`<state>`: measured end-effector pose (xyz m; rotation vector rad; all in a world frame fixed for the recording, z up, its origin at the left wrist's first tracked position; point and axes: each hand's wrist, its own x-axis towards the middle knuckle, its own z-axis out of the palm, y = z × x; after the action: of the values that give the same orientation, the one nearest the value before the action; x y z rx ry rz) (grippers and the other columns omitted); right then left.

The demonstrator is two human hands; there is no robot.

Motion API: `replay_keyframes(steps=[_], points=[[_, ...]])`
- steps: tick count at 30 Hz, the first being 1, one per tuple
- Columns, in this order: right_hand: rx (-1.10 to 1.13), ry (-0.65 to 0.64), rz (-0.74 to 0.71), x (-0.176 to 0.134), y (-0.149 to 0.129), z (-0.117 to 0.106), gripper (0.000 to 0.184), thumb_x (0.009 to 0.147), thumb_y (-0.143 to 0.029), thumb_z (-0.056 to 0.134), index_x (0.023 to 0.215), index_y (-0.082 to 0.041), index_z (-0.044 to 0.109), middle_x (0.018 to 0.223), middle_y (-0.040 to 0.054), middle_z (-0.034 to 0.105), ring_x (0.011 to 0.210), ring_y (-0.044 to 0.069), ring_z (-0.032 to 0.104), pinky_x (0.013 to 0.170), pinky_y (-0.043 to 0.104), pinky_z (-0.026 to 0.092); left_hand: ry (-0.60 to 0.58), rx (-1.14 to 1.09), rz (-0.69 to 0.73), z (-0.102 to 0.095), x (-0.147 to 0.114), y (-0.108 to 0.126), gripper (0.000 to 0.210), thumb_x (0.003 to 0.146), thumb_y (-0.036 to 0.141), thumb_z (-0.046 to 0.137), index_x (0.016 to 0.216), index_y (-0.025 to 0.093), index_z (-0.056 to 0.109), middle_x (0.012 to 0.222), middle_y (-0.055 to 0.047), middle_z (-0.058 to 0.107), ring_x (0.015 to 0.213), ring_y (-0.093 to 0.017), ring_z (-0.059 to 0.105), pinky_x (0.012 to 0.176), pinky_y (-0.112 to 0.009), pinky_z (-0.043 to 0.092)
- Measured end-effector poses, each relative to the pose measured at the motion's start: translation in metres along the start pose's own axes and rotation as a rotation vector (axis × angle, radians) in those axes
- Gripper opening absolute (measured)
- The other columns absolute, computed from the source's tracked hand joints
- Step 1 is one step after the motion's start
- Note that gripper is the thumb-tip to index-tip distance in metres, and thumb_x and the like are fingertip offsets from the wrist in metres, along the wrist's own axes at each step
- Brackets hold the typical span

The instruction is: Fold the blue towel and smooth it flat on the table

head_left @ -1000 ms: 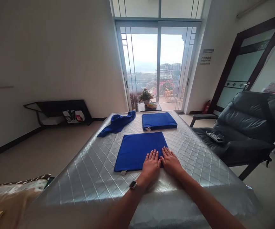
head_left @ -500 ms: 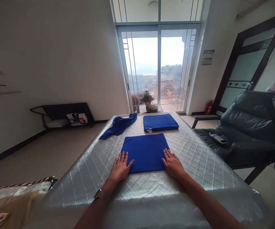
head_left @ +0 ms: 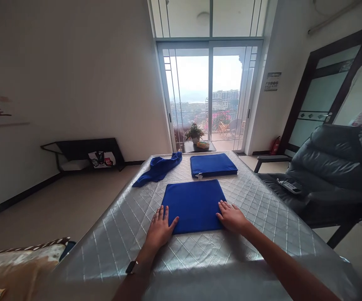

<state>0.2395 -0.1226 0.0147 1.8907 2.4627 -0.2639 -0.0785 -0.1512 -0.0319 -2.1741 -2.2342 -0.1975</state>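
Note:
A flat, square-folded blue cloth (head_left: 193,207) lies on the table's silver quilted cover (head_left: 199,255). My left hand (head_left: 161,225) rests on its left edge, fingers stretched forward and thumb spread over the fabric. At the right edge, my right hand (head_left: 232,215) touches the cloth with fingers extended, its wrist lifted a little off the cover. Behind it sits a stack of folded blue cloths (head_left: 214,165) with a white tag at its front corner. To the left of that stack, a crumpled blue cloth (head_left: 158,168) is spread loosely.
A black leather armchair (head_left: 331,163) with a pale remote-like device (head_left: 289,186) on its seat stands to the right. Beyond the far table edge are a small table with a potted plant (head_left: 195,132) and a sliding glass door (head_left: 210,96). A patterned fabric-covered surface (head_left: 20,263) is at lower left.
The whole view has shifted slightly downward. My right hand has turned inward, its wrist rising off the cover. My left hand stays on the cloth's left edge.

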Motion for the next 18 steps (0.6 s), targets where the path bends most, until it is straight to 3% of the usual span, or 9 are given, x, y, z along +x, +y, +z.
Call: replay_keyframes(steps=[3, 6, 13, 18], points=[[-0.011, 0.018, 0.001, 0.022, -0.001, -0.018, 0.061, 0.098, -0.04, 0.028, 0.151, -0.012, 0.038, 0.158, 0.0139, 0.035, 0.147, 0.027, 0.03, 0.12, 0.05, 0.017, -0.003, -0.001, -0.003, -0.001, 0.0, 0.0, 0.093, 0.092, 0.072, 0.015, 0.154, 0.002, 0.022, 0.161, -0.023, 0.016, 0.15, -0.033, 0.017, 0.119, -0.048, 0.021], [0.013, 0.068, 0.003, 0.047, -0.003, -0.024, 0.063, 0.099, -0.04, 0.022, 0.153, -0.009, 0.031, 0.161, 0.0138, 0.028, 0.15, 0.024, 0.021, 0.12, 0.046, 0.016, -0.02, -0.009, -0.007, -0.002, 0.0, 0.0, 0.093, 0.092, 0.072, 0.015, 0.154, 0.002, 0.023, 0.162, -0.022, 0.017, 0.15, -0.031, 0.017, 0.12, -0.047, 0.021], [0.099, 0.114, 0.073, 0.073, 0.004, 0.011, 0.068, 0.1, -0.045, 0.016, 0.156, -0.006, 0.02, 0.164, 0.0121, 0.017, 0.152, 0.022, 0.012, 0.122, 0.042, 0.01, -0.051, -0.043, -0.044, -0.004, 0.0, -0.001, 0.1, 0.09, 0.075, 0.015, 0.153, -0.003, 0.021, 0.162, -0.021, 0.014, 0.151, -0.03, 0.016, 0.121, -0.046, 0.019], [0.103, 0.109, 0.061, 0.074, 0.011, 0.016, 0.068, 0.099, -0.045, 0.016, 0.156, -0.007, 0.019, 0.164, 0.0098, 0.014, 0.152, 0.021, 0.011, 0.122, 0.042, 0.009, -0.058, -0.042, -0.057, -0.002, 0.0, -0.001, 0.099, 0.091, 0.074, 0.015, 0.153, -0.001, 0.021, 0.162, -0.021, 0.015, 0.151, -0.03, 0.015, 0.122, -0.045, 0.019]])
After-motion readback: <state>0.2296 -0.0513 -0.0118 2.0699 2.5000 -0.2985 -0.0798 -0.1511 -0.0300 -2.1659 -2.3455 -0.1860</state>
